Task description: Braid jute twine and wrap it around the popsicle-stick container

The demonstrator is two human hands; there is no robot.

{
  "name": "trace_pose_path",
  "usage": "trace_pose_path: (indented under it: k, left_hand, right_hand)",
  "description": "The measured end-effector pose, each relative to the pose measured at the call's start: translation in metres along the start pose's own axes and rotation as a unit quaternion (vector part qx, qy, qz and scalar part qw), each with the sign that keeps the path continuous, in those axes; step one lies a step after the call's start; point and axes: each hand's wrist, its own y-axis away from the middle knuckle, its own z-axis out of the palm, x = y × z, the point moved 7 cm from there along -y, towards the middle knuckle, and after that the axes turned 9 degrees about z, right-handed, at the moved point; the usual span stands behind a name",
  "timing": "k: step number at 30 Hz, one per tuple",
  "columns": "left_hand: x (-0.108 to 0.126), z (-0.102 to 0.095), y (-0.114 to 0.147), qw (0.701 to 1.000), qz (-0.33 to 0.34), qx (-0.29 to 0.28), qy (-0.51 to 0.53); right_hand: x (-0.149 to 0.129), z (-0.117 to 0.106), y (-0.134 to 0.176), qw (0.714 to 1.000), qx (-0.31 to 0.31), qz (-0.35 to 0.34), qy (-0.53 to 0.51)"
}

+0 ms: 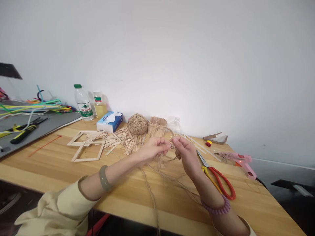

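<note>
1. Left hand: thumb and fingertips closed in a pinch on coarse, hairy brown twine, back of the hand upward, forearm slanting in from the worktop's near edge.
2. Right hand: fingers curled, thumb and forefinger pinching the twine just beside the left fingertips; its forearm leans inward from the near right.
3. The twine arches in a loop above the fingertips, over the worktop's middle; loose strands trail to the near edge.
4. Just beyond, flat pale wooden sticks lie heaped, with a round, wound ball and a slatted wooden basket behind, towards the far edge.
5. Right of the hands lie metal-bladed scissors with looped handles; nearer the right edge, a pink glue gun.
</note>
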Motion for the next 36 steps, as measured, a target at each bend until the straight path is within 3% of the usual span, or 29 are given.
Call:
trace_pose_path:
  k: [6,17,25,30,36]
  left_hand:
    - [-0.001,0.006,0.004,0.994,0.015,0.044,0.1]
    - [0.0,0.007,0.004,0.992,-0.01,0.067,0.102]
    - [-0.001,0.002,0.006,0.989,0.001,0.092,0.115]
    - [0.005,-0.003,0.005,0.988,0.013,0.112,0.101]
    - [0.002,-0.006,0.0,0.995,0.001,0.057,0.087]
  right_hand:
    - [0.005,0.003,0.0,0.993,-0.047,0.005,-0.111]
    - [-0.002,0.005,0.003,0.998,-0.047,-0.007,-0.037]
    - [-0.004,0.005,0.003,0.994,-0.086,-0.011,-0.068]
    - [-0.008,0.002,0.004,0.996,-0.089,-0.015,0.025]
    - [-0.017,-0.001,0.003,0.985,-0.053,-0.068,0.148]
